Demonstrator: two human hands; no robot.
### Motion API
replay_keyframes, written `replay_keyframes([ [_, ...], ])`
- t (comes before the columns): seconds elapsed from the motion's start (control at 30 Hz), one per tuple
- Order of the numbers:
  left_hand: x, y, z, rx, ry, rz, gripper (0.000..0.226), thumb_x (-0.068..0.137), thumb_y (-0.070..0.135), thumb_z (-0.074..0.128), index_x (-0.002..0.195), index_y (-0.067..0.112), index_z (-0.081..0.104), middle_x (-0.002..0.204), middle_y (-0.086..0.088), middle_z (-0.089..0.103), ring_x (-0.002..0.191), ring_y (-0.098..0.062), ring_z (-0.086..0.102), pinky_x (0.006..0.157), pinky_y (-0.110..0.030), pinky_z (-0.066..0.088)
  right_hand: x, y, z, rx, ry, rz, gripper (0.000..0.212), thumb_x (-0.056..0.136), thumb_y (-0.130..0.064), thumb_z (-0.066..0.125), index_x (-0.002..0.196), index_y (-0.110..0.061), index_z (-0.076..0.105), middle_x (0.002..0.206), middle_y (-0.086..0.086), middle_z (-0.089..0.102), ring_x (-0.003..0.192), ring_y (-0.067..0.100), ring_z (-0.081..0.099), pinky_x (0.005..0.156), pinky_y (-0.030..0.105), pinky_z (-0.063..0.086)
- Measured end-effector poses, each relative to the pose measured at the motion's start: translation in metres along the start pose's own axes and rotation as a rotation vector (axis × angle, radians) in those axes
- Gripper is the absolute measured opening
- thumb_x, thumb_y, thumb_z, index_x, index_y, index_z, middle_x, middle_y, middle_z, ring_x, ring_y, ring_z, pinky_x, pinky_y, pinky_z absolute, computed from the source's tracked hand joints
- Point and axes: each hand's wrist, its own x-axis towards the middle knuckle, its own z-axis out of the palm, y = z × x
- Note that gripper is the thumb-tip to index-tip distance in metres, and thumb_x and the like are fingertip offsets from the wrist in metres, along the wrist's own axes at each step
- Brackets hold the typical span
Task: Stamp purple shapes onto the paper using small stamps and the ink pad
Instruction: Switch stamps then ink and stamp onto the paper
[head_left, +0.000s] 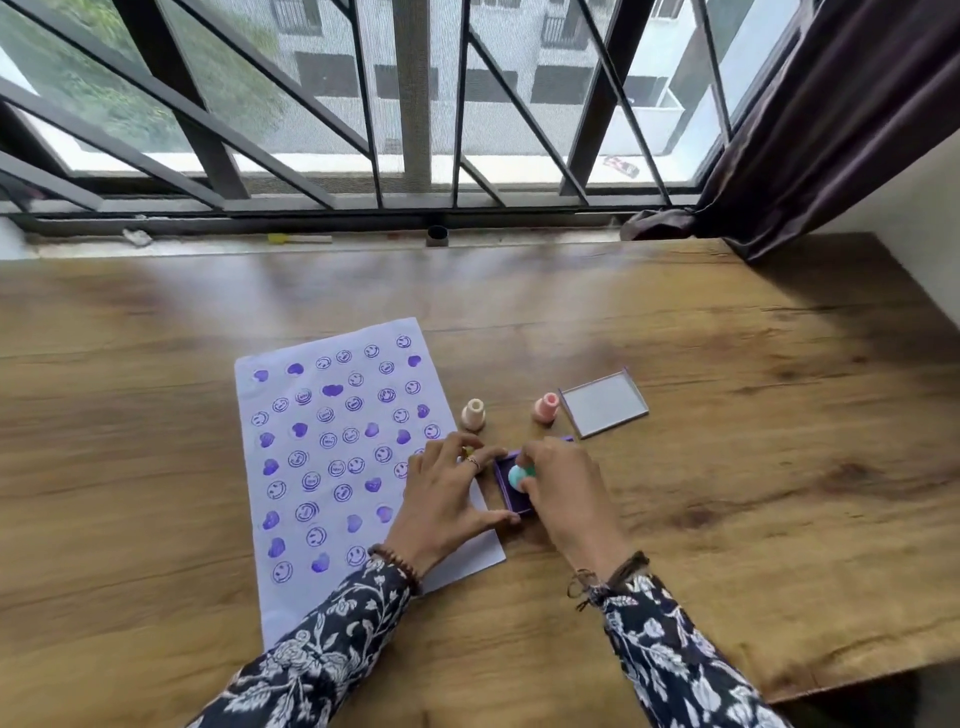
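Inking is the step in hand: the right hand (563, 491) pinches a small teal stamp (518, 477) between thumb and fingertips and holds it down in the open purple ink pad (511, 486), which sits on the tabletop just off the right edge of the paper (332, 462), toward the near side. The left hand (449, 493) lies spread, palm down over the paper's right edge, with its fingertips touching the pad's left rim, likely to steady it. The stamp looks light, rigid and smooth, so it is probably best gripped low around its narrow body and lifted straight up; the pad seems light enough to slide or lift with the stamp unless braced. The paper is thin, already crowded with purple smileys and hearts. A cream stamp (473, 414) and a pink stamp (546, 409) stand upright beyond the pad, and the pad's lid (604, 404) lies beside the pink one.
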Motion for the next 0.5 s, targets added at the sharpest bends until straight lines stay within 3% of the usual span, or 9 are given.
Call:
replay_keyframes([
  [0.13, -0.001, 0.001, 0.0, -0.04, 0.006, -0.013, 0.065, 0.06, 0.058, 0.071, 0.119, 0.039, 0.05, 0.122, 0.002, 0.048, 0.115, -0.017, 0.039, 0.09, -0.028, 0.022, 0.017, -0.005, -0.009, -0.004, -0.115, 0.065, 0.009, 0.077, -0.004, 0.062, 0.085, -0.007, 0.066, 0.097, 0.017, 0.065, 0.092, 0.034, 0.061, 0.073, 0.032, 0.048],
  [0.23, -0.001, 0.002, -0.001, -0.042, 0.005, -0.012, 0.064, 0.061, 0.057, 0.071, 0.119, 0.039, 0.05, 0.122, 0.002, 0.048, 0.115, -0.017, 0.038, 0.087, -0.025, 0.019, 0.029, -0.006, -0.016, 0.001, -0.191, 0.103, 0.013, 0.071, -0.005, 0.071, 0.083, -0.009, 0.07, 0.099, 0.016, 0.063, 0.088, 0.028, 0.059, 0.067, 0.023, 0.04],
  [0.33, -0.001, 0.002, -0.002, -0.028, 0.004, -0.012, 0.065, 0.061, 0.057, 0.071, 0.119, 0.038, 0.05, 0.122, 0.002, 0.048, 0.115, -0.017, 0.037, 0.085, -0.024, 0.018, 0.023, -0.007, -0.012, 0.015, -0.142, 0.121, 0.008, 0.072, -0.004, 0.067, 0.078, -0.009, 0.067, 0.096, 0.014, 0.06, 0.079, 0.026, 0.055, 0.065, 0.025, 0.04],
  [0.43, -0.001, 0.002, -0.001, -0.02, 0.002, -0.007, 0.066, 0.062, 0.058, 0.069, 0.121, 0.037, 0.049, 0.123, 0.002, 0.048, 0.116, -0.016, 0.037, 0.082, -0.023, 0.016, 0.004, -0.007, -0.003, -0.009, -0.048, 0.098, 0.007, 0.079, -0.002, 0.06, 0.079, -0.008, 0.065, 0.077, 0.007, 0.061, 0.08, 0.027, 0.061, 0.057, 0.029, 0.041],
  [0.5, -0.001, 0.002, -0.001, -0.025, 0.0, -0.004, 0.066, 0.062, 0.059, 0.069, 0.121, 0.038, 0.049, 0.124, 0.003, 0.047, 0.116, -0.016, 0.037, 0.082, -0.023, 0.017, 0.008, -0.006, -0.004, -0.007, -0.069, 0.101, 0.008, 0.078, -0.003, 0.063, 0.082, -0.01, 0.066, 0.078, 0.007, 0.062, 0.082, 0.028, 0.062, 0.06, 0.029, 0.044],
])
